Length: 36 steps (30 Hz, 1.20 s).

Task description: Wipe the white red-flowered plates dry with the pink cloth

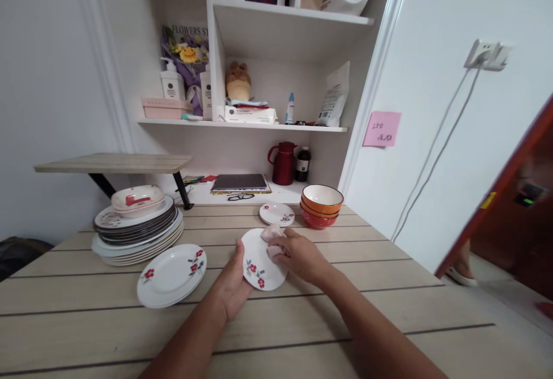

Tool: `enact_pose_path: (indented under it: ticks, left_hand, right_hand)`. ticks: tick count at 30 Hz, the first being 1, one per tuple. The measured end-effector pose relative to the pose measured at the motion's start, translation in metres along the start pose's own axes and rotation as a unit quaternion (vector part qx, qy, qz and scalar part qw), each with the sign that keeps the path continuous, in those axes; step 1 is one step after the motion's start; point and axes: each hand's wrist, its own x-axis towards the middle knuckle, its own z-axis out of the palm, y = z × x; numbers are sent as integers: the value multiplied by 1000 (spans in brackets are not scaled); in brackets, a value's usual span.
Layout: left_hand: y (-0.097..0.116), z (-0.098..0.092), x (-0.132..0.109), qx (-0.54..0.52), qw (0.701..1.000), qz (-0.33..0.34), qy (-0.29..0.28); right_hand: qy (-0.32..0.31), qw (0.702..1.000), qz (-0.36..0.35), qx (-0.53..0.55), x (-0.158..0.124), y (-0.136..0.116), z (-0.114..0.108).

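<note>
My left hand (234, 284) grips a small white plate (256, 255) by its left edge, thumb on top and fingers underneath. Red flowers decorate the plate, which is tilted up off the table. My right hand (300, 254) is closed around a pale pinkish cloth (272, 233), pressed against the plate's upper right. Just beyond it lies a short stack of matching small plates (276, 213). To the left rest larger white plates with red flowers (170, 278), stacked together.
A tall stack of plates (138, 243) topped by shallow bowls (137, 199) stands at the left, near a raised wooden shelf (114, 163). Nested bowls (322, 206) sit at the right. Behind are a laptop (240, 182), glasses (241, 197) and a red jug (283, 163). A person's foot (461, 272) shows at the far right.
</note>
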Motion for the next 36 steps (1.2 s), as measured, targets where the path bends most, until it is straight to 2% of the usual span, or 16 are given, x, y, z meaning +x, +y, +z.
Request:
enact_pose_path:
  ticks: [3,5,7,11,15,18,21,25,30,33,36]
  left_hand:
    - [0,0,-1,-12,1000,-8,-14]
    - [0,1,0,-16,999,-17,-33]
    - [0,0,0,-8,999,-29,-41]
    - [0,-1,2,17,999,-38,-34]
    - [0,1,3,6,999,-15,-36]
    - [-1,2,3,-5,1000,-4,-26]
    - [-1,-1,3,-21,1000,3,-17]
    - [-2,-5,4,-36,999,11,-11]
    - [-1,-3,3,-29,999,2,-27]
    - [1,0,1,-4,999,-24,-33]
    - [1,0,2,-9,998,-38,-57]
  right_hand:
    - [-96,994,-43,19,-11,-4,-10]
    - [-132,987,-79,43,-16,-11,-10]
    - [-124,984,-107,73,-16,-21,-4]
    - [-50,976,-161,135,-2,-40,15]
    - [57,990,-114,65,15,-40,24]
    - [102,992,-71,-3,19,-31,22]
    - [95,993,-42,-61,15,-22,18]
    - [18,997,1,-69,-2,-13,10]
    - [-99,992,-76,16,-18,-19,3]
    - [-93,980,-144,98,-15,-33,9]
    - [-21,978,-169,118,-3,-40,19]
